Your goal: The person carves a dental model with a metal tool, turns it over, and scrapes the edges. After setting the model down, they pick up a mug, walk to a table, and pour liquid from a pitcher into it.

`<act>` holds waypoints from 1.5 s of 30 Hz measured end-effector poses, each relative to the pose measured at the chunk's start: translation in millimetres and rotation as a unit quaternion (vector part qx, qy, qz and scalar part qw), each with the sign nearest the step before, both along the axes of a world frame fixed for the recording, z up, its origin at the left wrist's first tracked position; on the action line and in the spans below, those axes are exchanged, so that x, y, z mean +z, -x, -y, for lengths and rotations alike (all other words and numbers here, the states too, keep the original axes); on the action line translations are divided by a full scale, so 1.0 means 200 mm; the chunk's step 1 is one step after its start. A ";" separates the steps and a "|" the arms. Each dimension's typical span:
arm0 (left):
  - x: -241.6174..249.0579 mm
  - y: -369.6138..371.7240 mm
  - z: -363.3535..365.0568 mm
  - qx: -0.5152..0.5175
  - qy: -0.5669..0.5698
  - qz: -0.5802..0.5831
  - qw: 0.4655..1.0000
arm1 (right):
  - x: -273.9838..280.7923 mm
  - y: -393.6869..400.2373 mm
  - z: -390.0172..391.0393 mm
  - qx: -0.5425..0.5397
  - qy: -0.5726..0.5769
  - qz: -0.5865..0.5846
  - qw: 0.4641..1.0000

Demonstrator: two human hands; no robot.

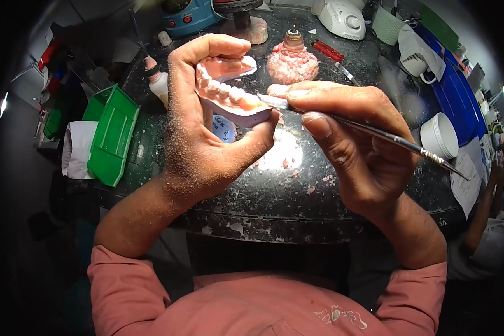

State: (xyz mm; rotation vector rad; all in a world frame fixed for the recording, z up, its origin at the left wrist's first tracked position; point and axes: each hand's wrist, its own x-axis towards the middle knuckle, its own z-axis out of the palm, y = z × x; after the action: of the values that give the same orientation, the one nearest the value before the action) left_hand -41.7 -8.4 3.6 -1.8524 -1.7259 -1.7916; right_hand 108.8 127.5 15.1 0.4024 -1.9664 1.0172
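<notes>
A dental cast (236,112) with a horseshoe row of teeth is gripped in my left hand (196,140), its thumb under the near edge and its fingers curled round the far side. Pale dust covers that hand and wrist. My right hand (364,140) pinches a thin metal dental carver (395,138). The carver's broad end meets the near right end of the tooth row, where pinkish material shows. Its pointed other end sticks out to the lower right. Under the cast, partly hidden, lies a blue round piece with handwriting (224,129).
A burner crusted with pink wax (292,66) and a red-handled tool (328,51) stand behind my hands. A green bin (113,137) is at left, a white tub (439,136) at right. Farther back are a blue machine (191,17) and white device (341,20). Another person's arm (483,210) shows at right.
</notes>
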 end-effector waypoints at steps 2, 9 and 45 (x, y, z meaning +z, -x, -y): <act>0.01 -0.01 0.01 0.004 0.010 -0.006 1.000 | -0.01 0.00 0.00 -0.002 0.006 0.001 1.000; 0.01 -0.02 0.02 0.021 0.019 -0.036 0.999 | -0.01 0.01 0.00 0.016 -0.025 -0.010 1.000; 0.00 -0.05 0.03 0.067 0.047 -0.055 0.995 | 0.00 0.01 0.01 -0.008 -0.049 -0.002 0.999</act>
State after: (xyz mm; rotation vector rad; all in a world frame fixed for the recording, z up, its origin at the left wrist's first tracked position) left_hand -31.1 -15.4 4.2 -1.7841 -1.8743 -1.5551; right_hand 107.3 125.6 15.7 0.4414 -2.0183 0.9130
